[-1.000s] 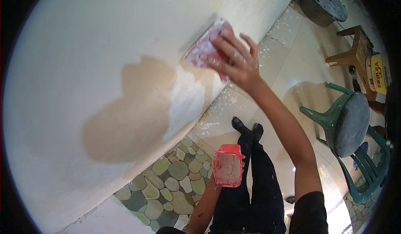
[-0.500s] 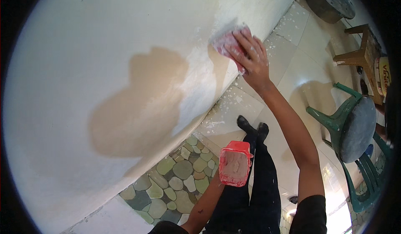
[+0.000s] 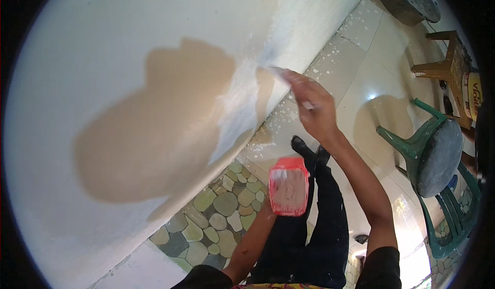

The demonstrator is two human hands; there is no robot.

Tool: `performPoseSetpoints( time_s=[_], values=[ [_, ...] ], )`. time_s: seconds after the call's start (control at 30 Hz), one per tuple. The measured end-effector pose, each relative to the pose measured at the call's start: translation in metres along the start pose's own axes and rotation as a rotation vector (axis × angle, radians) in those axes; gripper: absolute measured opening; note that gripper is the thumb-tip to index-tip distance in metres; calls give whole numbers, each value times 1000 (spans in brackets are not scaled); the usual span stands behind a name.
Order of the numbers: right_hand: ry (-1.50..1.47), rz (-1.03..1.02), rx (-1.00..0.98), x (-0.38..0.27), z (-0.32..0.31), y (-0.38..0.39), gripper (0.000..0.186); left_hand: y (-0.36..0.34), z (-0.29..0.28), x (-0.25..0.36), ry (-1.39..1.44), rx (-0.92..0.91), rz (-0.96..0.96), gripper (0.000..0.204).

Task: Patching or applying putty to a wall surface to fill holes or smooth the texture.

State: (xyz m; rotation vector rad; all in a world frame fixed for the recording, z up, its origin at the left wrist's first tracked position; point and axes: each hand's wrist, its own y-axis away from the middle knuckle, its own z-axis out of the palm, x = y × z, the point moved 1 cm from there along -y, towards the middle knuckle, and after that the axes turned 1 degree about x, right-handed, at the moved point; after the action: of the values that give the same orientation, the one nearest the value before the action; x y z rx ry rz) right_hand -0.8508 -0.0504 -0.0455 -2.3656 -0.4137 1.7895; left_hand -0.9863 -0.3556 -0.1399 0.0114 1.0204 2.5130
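My right hand [image 3: 317,108] grips a flat, reddish putty spreader [image 3: 279,72] smeared with white. Seen almost edge-on and blurred, its tip is at the pale wall [image 3: 170,15], low down by the floor; whether it touches cannot be told. A red plastic tub [image 3: 289,187] of whitish putty is held up in front of my legs by my left hand [image 3: 268,207], whose fingers are mostly hidden behind it. Beside the spreader, a whiter patch of wet-looking putty [image 3: 242,90] covers part of the wall.
Putty drips spot the tiled floor [image 3: 356,57] along the wall. Pebble-patterned tiles [image 3: 225,207] lie below. To the right stand a green plastic chair [image 3: 412,143] with a dark round seat, a brown stool [image 3: 438,70], a yellow-labelled bucket [image 3: 473,94] and a dark round basin [image 3: 405,5].
My right hand has drawn down and slightly toward me, turning the spreader from flat against the wall to edge-on. The tub has risen a little in the picture.
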Motion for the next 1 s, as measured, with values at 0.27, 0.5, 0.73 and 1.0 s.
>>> performPoseSetpoints(
  time_s=[0.27, 0.5, 0.73, 1.0],
  values=[
    [-512, 753, 91, -66, -62, 54, 22, -96, 108, 52, -359, -113, 514, 76],
    [-109, 697, -245, -59, -68, 59, 30, -122, 156, 42, -114, -466, 400, 68],
    [46, 495, -341, -40, -69, 63, 31, -136, 145, 11, -214, -234, 556, 77],
    [-390, 636, -252, -33, -75, 62, 31, -122, 141, 4, -216, -41, 599, 76]
  ],
)
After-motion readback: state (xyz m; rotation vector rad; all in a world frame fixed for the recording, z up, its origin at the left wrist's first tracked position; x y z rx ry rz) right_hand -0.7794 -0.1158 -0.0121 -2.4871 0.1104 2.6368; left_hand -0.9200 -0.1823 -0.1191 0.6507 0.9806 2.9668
